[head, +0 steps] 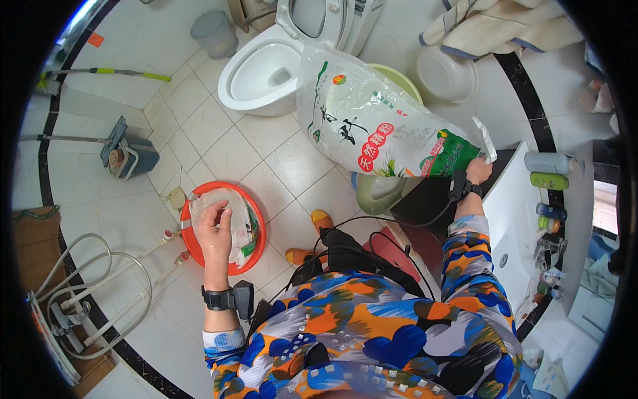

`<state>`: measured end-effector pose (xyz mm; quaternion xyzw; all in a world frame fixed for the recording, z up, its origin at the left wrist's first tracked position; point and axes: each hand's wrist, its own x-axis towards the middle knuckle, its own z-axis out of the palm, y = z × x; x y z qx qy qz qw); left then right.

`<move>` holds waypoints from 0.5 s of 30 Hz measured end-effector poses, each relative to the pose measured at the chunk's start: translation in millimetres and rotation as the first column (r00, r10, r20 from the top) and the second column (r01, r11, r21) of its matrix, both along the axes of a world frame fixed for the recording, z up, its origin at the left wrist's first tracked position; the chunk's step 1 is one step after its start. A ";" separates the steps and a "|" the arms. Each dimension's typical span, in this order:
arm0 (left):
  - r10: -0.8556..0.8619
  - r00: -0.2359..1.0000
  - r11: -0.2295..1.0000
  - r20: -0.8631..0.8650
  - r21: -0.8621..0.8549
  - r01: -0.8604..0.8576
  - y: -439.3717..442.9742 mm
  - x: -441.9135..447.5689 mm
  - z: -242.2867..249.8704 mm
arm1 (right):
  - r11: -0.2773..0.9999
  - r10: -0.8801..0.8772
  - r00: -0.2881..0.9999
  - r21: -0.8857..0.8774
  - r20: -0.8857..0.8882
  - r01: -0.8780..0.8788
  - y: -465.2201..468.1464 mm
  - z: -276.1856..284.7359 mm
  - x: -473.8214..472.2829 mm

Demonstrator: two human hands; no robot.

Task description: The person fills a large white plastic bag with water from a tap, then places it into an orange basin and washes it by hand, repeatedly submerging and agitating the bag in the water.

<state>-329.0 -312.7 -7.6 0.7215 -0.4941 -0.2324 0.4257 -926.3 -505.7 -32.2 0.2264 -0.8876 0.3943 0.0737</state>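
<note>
My right hand (479, 170) grips the green printed end of a large woven plastic sack (379, 119) with a clear liner, which hangs stretched out toward the toilet. Part of a green tub (383, 194) shows beneath the sack. My left hand (215, 223) is raised with bent fingers over a red plastic basin (259, 249) on the tiled floor and appears to hold nothing. In that basin lies a folded white sack (239, 219) with green print. Both wrists carry strapped black devices.
A white toilet (254, 75) with its lid up stands ahead. A blue-grey mop bucket (144, 159) and a grey bin (214, 35) are at the left wall. At the right is a white washbasin (508, 239) with bottles beside it; cables (379, 218) run across my front.
</note>
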 end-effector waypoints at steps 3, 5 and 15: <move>-0.013 1.000 0.998 -0.016 0.055 0.013 0.9 0.9 -4.7 | 0.998 -0.051 0.992 0.033 0.116 0.047 -0.5 -14.3 -24.5; 0.008 0.998 0.986 -0.061 0.166 0.002 3.2 1.2 -6.9 | 0.995 -0.064 0.981 0.084 0.185 0.049 0.2 -27.4 -44.9; -0.045 0.997 0.981 -0.059 0.187 0.055 -2.5 -6.8 -12.9 | 0.997 0.073 0.944 -0.007 0.321 -0.075 -7.2 -106.8 -96.6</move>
